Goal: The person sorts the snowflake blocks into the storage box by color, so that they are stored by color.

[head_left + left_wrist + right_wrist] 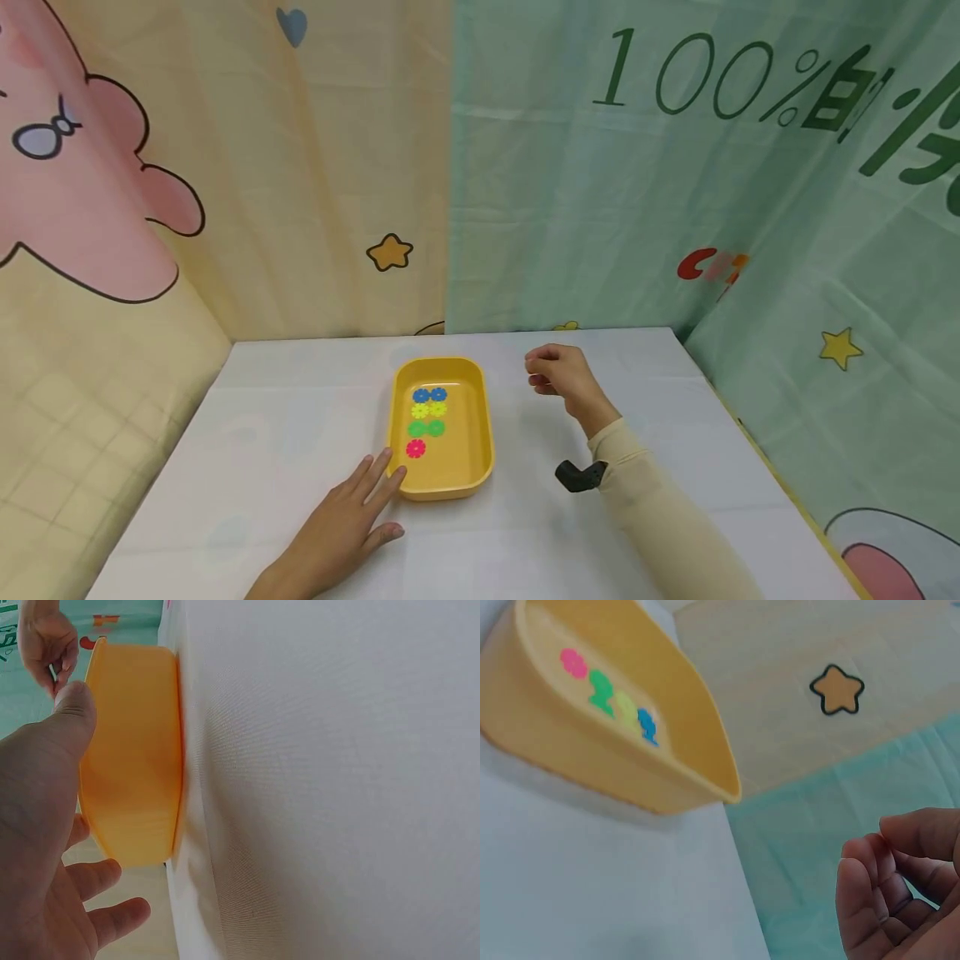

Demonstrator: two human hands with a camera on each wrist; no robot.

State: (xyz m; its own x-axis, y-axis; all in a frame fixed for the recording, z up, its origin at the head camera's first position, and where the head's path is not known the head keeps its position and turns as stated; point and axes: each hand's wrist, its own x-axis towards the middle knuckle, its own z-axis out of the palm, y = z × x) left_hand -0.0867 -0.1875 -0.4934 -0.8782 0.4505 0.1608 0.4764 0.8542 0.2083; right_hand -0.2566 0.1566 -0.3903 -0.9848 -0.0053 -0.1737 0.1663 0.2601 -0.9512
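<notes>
Creased cloth hangs across the back, cream [337, 167] at upper left, pale green [540, 208] at upper right, and below it lies a white-covered table [300, 417], faintly rippled! Centre stage, just below mid-frame: the yellow tray [467, 433], smooth, plastic-looking, round-cornered, high-walled. Its long axis runs almost straight up and down the frame. Inside, left of the tray's midline, flat scalloped flowers: blue pair [422, 396] on top, yellow pair [420, 411], green pair [417, 428], each lined up crosswise, then one pink flower [415, 452] lowest. Lower left, the left hand [337, 521], fingers spread, tips at the tray's rim! Right of the tray, the right hand [566, 375] hangs, fingers curled, thumb tip close to forefinger; whether it pinches anything, I can't tell.
</notes>
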